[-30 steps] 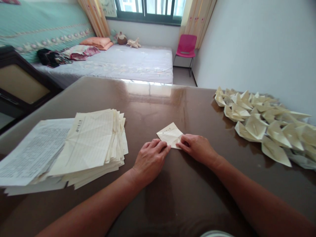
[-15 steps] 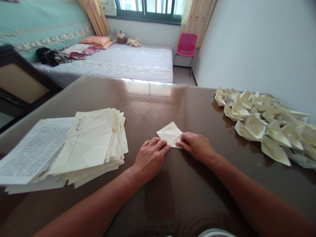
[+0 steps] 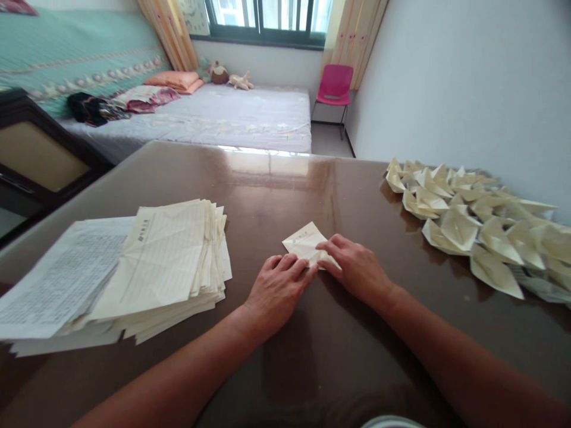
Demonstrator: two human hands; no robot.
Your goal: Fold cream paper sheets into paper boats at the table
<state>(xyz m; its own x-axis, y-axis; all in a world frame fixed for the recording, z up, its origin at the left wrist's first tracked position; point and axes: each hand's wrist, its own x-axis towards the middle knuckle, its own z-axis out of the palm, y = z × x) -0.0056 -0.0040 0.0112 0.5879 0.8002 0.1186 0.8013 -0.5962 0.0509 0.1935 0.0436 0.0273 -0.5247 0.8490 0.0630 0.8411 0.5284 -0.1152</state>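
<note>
A small piece of folded cream paper lies on the table in front of me, one corner pointing away and printed characters on its upper face. At its near left edge, my left hand is closed on it, fingers together and thumb stretched toward the right hand. My right hand grips the paper's right side, with the index finger on top and the thumb at the near edge. Between the two hands, part of the near edge is hidden by fingers.
Left of my hands stands a thick stack of lined cream sheets, beside printed white sheets. Many folded paper shapes crowd the table's right side. A round rim shows at the bottom edge. Beyond the brown table are a bed and a pink chair.
My right index finger has moved onto the top of the paper, its fingers less curled. My left thumb and fingers have slid slightly right along the near edge. The view has tilted slightly.
</note>
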